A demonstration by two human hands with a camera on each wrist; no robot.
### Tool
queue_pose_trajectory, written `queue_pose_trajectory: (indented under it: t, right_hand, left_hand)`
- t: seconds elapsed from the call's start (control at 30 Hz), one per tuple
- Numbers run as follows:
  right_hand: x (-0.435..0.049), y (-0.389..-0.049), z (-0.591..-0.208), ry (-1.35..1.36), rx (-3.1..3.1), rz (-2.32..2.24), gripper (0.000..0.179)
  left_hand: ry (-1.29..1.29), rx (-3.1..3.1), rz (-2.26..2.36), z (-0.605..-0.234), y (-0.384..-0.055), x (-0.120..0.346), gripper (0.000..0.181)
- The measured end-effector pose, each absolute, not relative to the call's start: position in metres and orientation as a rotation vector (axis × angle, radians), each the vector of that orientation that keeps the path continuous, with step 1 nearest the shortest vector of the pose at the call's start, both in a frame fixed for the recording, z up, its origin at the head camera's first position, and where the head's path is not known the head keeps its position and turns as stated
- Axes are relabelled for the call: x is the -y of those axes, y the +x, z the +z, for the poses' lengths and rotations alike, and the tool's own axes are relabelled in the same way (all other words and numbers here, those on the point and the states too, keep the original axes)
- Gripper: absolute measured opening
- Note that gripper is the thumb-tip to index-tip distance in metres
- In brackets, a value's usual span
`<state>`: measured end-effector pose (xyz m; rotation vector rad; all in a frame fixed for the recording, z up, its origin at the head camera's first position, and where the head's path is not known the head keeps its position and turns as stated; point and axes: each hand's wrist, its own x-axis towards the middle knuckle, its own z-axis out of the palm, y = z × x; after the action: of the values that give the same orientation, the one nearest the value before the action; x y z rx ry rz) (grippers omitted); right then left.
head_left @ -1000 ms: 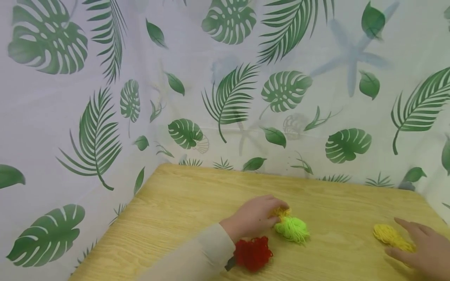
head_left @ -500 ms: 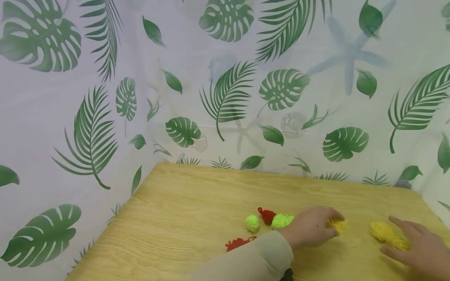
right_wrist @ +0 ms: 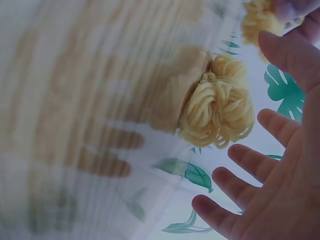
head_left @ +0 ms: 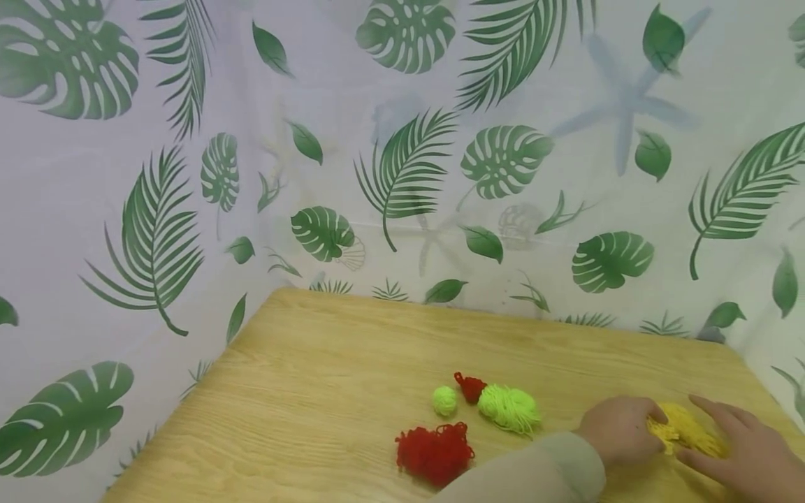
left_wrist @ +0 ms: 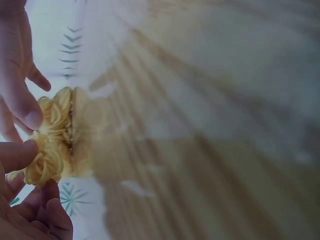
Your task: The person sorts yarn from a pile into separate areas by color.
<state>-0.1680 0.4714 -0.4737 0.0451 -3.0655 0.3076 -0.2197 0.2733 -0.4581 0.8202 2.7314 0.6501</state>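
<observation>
My left hand (head_left: 619,429) pinches a small bundle of yellow yarn (left_wrist: 45,162) between thumb and fingers. It is at the left end of a larger yellow yarn skein (head_left: 694,429), which lies on the wooden table. My right hand (head_left: 755,447) is spread around the skein's right side, its fingers extended and apart. The right wrist view shows the looped skein (right_wrist: 220,107) in front of these open fingers. There the pinched yellow bundle (right_wrist: 260,22) appears at the top, partly hidden by the left hand's fingers.
Left of my left arm, a red yarn heap (head_left: 434,454) lies on the table (head_left: 314,391). Behind it are a lime-green yarn ball (head_left: 444,401), a small red yarn bundle (head_left: 470,388) and a lime-green skein (head_left: 511,409). Leaf-printed fabric (head_left: 415,175) stands behind and at the sides.
The left hand has carried the small yellow bundle rightward from over the lime-green skein to the yellow skein, uncovering the lime-green ball and small red bundle. The right hand stays about where it was.
</observation>
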Motion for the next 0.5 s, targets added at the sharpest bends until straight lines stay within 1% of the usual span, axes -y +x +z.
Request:
queue_pose_trajectory:
  t: [0.27, 0.5]
  right_hand:
    - [-0.4683, -0.1667, -0.4695, 0.061, 3.06, 0.322, 0.093]
    - [-0.4647, -0.1681, -0.4664, 0.062, 3.07, 0.348, 0.093]
  left_hand:
    - [0.739, -2.768, 0.66, -0.4673, -0.2177, -0.2828, 0.028]
    - [0.764, -2.762, 0.624, -0.4681, -0.2185, -0.2813, 0.034]
